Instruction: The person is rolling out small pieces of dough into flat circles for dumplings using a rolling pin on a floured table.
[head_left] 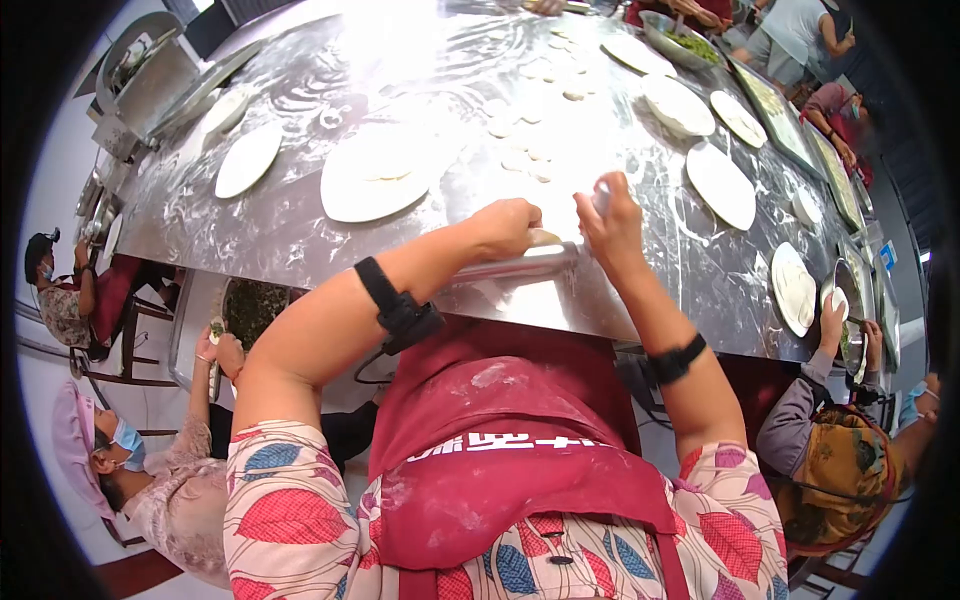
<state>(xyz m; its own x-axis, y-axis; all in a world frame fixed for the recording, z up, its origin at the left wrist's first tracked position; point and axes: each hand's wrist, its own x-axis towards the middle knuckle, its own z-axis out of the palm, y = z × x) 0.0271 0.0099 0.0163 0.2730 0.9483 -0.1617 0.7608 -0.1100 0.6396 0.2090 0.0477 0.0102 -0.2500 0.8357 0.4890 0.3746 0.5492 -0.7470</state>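
Note:
My left hand (508,228) is closed, knuckles up, over the front part of the steel table (300,240). A small beige piece (544,238), like dough, shows by its fingertips. To its right my right hand (612,225) is raised with fingers curled round a small pale thing (602,197); I cannot tell what it is. A shiny metal cylinder (520,264) lies below both hands near the table edge. Beyond them, several flat round dough wrappers (515,160) are scattered on the floured surface. A large white tray (375,185) is left of the hands, with a few wrappers on it.
White oval trays stand left (249,162) and right (720,187). At the far right back is a metal bowl (682,42) with green filling. A person (150,460) sits left by a tray of dark filling (253,310); another person (835,460) works at right.

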